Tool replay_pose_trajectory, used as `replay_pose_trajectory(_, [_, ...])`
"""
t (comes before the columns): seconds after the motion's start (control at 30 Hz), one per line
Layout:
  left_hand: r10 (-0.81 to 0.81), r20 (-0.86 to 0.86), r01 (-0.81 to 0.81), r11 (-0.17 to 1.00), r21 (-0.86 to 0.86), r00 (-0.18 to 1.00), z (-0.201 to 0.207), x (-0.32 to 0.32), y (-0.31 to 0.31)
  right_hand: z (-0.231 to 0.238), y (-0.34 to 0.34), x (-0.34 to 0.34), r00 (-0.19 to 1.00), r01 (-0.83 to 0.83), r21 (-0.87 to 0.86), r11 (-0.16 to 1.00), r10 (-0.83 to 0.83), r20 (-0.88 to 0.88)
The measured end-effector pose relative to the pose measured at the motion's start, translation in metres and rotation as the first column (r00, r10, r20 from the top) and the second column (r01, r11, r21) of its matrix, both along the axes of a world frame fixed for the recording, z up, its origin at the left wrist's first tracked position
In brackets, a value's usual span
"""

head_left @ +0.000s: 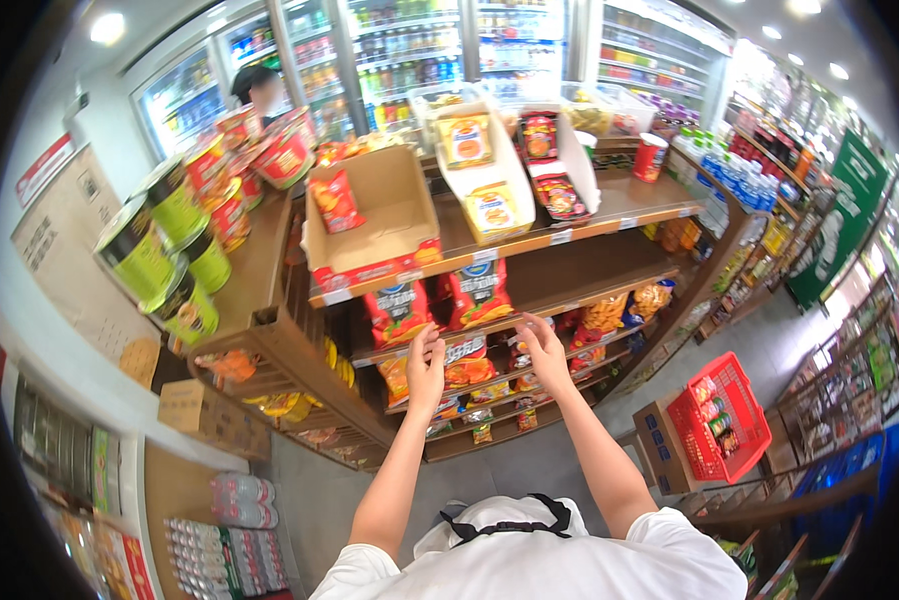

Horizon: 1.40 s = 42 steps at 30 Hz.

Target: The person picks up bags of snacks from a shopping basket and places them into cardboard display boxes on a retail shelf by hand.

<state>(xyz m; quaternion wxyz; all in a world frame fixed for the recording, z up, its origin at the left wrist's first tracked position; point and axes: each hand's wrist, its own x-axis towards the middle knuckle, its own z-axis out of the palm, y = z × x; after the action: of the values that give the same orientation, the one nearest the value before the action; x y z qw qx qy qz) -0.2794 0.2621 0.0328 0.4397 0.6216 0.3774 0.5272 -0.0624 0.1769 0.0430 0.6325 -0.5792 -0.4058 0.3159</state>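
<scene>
Nearest, both hands reach to the middle shelf (489,325) of the snack rack: the left hand (425,362) has its fingers curled on a red chip bag (464,352), the right hand (543,345) pinches something small, unclear what. Above that shelf sits an open cardboard box (374,215); right of it, a red basket (719,415).

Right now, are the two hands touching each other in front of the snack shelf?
Apart. The head view shows the left hand and the right hand raised side by side, with red snack bags plainly visible in the gap between them.
</scene>
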Motion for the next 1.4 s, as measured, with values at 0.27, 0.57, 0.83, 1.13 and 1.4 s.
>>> replay_pose_trajectory(0.27, [-0.285, 0.05, 0.288, 0.956, -0.056, 0.957, 0.007, 0.097, -0.036, 0.013, -0.108, 0.093, 0.977, 0.188, 0.018, 0.982, -0.185, -0.106])
replay_pose_trajectory(0.57, [-0.531, 0.094, 0.539, 0.838, -0.088, 0.842, 0.007, 0.207, -0.089, 0.005, -0.272, 0.182, 0.874, 0.468, -0.07, 0.881, -0.473, -0.11])
replay_pose_trajectory(0.83, [-0.746, 0.165, 0.763, 0.624, -0.165, 0.646, -0.003, 0.312, -0.18, -0.016, -0.396, 0.22, 0.674, 0.726, -0.048, 0.686, -0.723, -0.151])
replay_pose_trajectory(1.13, [-0.851, 0.13, 0.851, 0.475, -0.224, 0.509, -0.026, 0.389, -0.286, -0.026, -0.505, 0.232, 0.452, 0.881, -0.06, 0.47, -0.872, -0.187])
replay_pose_trajectory(1.4, [-0.908, 0.089, 0.876, 0.365, -0.316, 0.41, -0.045, 0.428, -0.329, -0.059, -0.547, 0.219, 0.293, 0.926, -0.155, 0.344, -0.914, -0.281])
